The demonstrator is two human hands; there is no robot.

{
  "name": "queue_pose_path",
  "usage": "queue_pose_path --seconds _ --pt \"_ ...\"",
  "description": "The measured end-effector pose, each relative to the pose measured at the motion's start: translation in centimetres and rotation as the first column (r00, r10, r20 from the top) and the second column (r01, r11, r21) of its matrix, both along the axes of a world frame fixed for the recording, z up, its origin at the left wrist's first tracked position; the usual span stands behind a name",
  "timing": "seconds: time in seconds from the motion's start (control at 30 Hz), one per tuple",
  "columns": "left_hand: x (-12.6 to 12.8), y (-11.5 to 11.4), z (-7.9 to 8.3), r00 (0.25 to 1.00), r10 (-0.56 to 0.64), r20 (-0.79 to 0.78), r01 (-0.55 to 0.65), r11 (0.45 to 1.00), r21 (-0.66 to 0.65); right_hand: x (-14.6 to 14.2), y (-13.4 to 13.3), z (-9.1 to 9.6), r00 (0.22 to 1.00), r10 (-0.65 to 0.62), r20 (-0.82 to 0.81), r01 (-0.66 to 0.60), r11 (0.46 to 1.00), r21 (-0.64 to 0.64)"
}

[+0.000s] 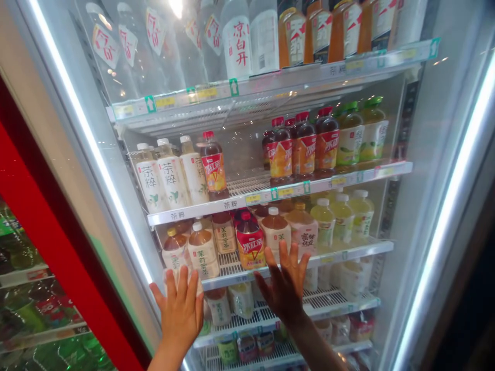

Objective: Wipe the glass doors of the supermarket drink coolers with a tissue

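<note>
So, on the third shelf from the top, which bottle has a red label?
The red-capped bottle in the front row, just up-left of the right hand. The bottles beside it carry white labels.

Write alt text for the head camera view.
Two bare hands, the left hand and right hand, press flat with fingers spread against the glass door of a lit drinks fridge. Behind the glass, wire shelves hold rows of drink bottles.
</note>
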State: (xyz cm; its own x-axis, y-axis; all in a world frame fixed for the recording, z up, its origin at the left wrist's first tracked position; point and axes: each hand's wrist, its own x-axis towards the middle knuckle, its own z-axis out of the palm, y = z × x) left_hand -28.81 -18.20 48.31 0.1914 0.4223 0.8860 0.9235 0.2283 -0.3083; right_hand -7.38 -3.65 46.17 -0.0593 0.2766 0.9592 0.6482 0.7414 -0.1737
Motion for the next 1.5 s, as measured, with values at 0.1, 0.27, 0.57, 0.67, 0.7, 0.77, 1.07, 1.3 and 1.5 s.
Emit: queue_pose_path --seconds 0.1,0.27,0.57,0.67,0.7,0.77,1.07,1.3,1.5 --pt "0.8 0.1 -1.3 1.0 -0.02 -0.013 0.019 0.997 -0.074 1.0 0.4 -1.1 0.999 -0.004 0.033 0.005 1.0 -0.012" --pt "3.5 2.9 4.1 0.999 -0.035 0.02 0.035 0.999 0.004 4.4 3.3 -1.9 0.993 -0.113 -0.022 0.114 0.993 0.009" --pt "9.3 7.4 2.5 0.941 -0.222 -0.255 0.158 0.956 -0.249 9.1 6.9 -3.5 0.977 -0.173 -0.127 0.169 0.985 -0.041" --pt "11.7 9.5 6.1 0.958 -0.167 -0.233 0.133 0.979 -0.156 11.4 8.2 -3.1 0.95 -0.22 -0.221 0.209 0.975 -0.074" --pt "12.5 10.1 6.7 0.949 -0.184 -0.254 0.147 0.976 -0.161 12.2 8.5 -2.9 0.943 -0.231 -0.242 0.214 0.972 -0.093" --pt "13.7 10.9 6.3 0.894 -0.281 -0.349 0.195 0.945 -0.262 13.7 9.0 -2.5 0.939 -0.236 -0.25 0.21 0.969 -0.127" --pt "20.7 16.0 8.8 0.842 -0.366 -0.397 0.218 0.904 -0.369 17.7 11.2 -2.7 0.968 -0.142 -0.207 0.129 0.989 -0.076" --pt "25.2 18.2 6.7 0.702 -0.509 -0.499 0.228 0.824 -0.519 22.8 14.0 -2.7 0.979 -0.137 -0.153 0.125 0.989 -0.081" --pt "29.2 20.9 10.1 0.855 -0.348 -0.386 0.225 0.917 -0.328 24.3 15.2 -1.9 0.974 -0.126 -0.188 0.108 0.989 -0.105"
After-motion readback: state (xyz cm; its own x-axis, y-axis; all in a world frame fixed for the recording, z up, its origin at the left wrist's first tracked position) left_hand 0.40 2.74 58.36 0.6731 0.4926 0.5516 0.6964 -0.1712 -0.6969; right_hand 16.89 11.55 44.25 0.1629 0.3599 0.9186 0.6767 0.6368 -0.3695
